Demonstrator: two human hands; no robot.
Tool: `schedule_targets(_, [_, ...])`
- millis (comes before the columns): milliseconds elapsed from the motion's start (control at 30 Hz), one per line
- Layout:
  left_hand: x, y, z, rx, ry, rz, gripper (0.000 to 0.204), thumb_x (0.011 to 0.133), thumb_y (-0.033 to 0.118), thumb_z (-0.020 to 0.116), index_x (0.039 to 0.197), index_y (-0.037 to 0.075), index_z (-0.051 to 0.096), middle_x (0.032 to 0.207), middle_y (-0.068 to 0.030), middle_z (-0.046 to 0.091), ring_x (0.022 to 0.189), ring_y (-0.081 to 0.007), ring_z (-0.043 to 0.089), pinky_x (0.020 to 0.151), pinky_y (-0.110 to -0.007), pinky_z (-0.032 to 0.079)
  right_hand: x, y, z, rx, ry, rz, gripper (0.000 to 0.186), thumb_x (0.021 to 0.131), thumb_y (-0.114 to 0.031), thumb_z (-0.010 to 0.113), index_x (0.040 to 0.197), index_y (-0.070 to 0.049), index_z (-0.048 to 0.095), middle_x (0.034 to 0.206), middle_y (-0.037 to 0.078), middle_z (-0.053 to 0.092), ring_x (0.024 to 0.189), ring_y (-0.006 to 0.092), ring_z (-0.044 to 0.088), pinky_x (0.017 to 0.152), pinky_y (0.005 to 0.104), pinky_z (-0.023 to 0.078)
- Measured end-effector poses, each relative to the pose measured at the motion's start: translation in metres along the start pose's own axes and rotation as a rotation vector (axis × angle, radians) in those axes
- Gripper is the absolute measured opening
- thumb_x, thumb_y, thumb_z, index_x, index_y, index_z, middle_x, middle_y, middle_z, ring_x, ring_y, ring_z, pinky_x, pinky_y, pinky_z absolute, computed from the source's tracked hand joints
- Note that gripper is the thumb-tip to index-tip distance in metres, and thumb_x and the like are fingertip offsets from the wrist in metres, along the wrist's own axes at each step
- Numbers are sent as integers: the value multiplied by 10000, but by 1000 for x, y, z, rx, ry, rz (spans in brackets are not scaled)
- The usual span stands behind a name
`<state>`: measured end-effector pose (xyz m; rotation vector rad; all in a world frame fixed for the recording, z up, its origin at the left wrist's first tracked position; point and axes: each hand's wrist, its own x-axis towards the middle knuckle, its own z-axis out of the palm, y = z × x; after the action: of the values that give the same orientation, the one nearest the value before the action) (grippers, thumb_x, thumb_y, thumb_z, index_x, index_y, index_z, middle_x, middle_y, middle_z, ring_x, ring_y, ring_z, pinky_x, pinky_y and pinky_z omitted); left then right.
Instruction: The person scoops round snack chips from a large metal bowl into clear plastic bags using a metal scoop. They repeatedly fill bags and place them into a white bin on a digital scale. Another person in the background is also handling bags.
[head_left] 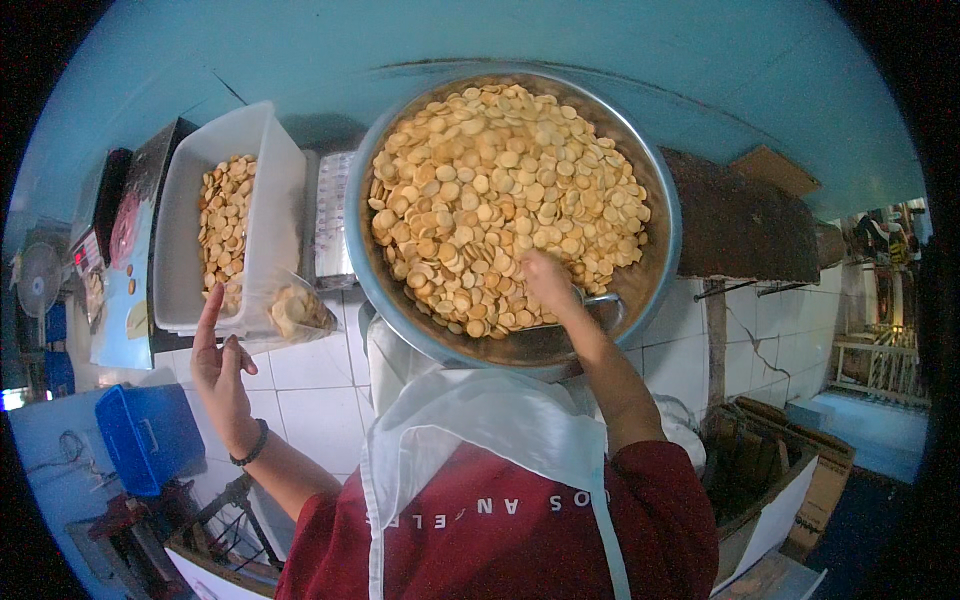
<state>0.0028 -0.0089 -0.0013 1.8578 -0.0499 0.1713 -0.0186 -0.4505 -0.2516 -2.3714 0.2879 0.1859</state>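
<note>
Right hand (548, 280) is down inside the big round metal basin (660, 200), fingers curled among the small round golden crackers (500, 180) and closed on what looks like a metal scoop (600, 300) lying at the basin's near rim — the grip itself is partly hidden by the knuckles. The crackers are heaped across most of the basin, thinning out toward the near edge where bare metal shows. Left hand (222, 365) is out to the left, fingers loose with the index finger pointing up, its tip touching the edge of a clear plastic bag (295, 308) partly filled with the same crackers; nothing is clamped in the palm. A dark band sits on that wrist. The bag leans against the near end of a white rectangular plastic tub (275, 190), which holds a shallower layer of crackers along one side. Tub and basin sit side by side on a white tiled bench (320, 400) — a flat metal tray (330, 215) shows between them. Lower left, below the bench, a blue plastic crate (150, 435). The person wears a red shirt and a white apron (500, 420).
</note>
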Motion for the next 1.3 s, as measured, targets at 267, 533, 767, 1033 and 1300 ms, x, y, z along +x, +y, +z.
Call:
schedule_targets(267, [-2, 5, 3, 4, 19, 23, 580, 799, -97, 388, 1376, -39, 413, 1396, -167, 471, 561, 10, 446, 493, -149, 447, 1, 28, -23, -183, 104, 342, 251, 892, -159, 579, 1110, -36, 564, 1099, 192, 607, 1013, 367, 593, 840, 444, 473])
schedule_targets(533, [-2, 7, 3, 5, 16, -6, 579, 799, -101, 383, 1373, -33, 422, 1395, -157, 476, 573, 7, 453, 508, -149, 446, 0, -2, 13, -219, 151, 92, 414, 879, -98, 516, 1291, -111, 486, 1111, 208, 589, 1018, 397, 580, 837, 473, 476])
schedule_targets(767, [0, 5, 5, -12, 12, 6, 573, 807, -94, 394, 1377, -32, 414, 1388, -149, 482, 582, 7, 455, 508, -148, 442, -30, -33, 30, -229, -261, -263, 433, 855, -49, 488, 1279, -125, 535, 1081, 205, 596, 1007, 380, 593, 837, 470, 478])
schedule_targets(1033, [0, 8, 2, 6, 19, 7, 575, 801, -97, 386, 1372, -44, 413, 1396, -147, 475, 574, 8, 442, 502, -147, 437, 14, -28, 3, 232, 45, -77, 406, 833, 30, 477, 1224, -48, 555, 910, 208, 630, 890, 376, 613, 849, 458, 477])
schedule_targets(1300, [0, 4, -1, 12, 47, -10, 574, 797, -109, 381, 1366, -43, 426, 1393, -164, 474, 575, 6, 441, 500, -150, 434, 15, 3, -25, -167, 204, 178, 342, 879, -92, 537, 1219, -77, 572, 1160, 214, 560, 1028, 385, 561, 876, 438, 461])
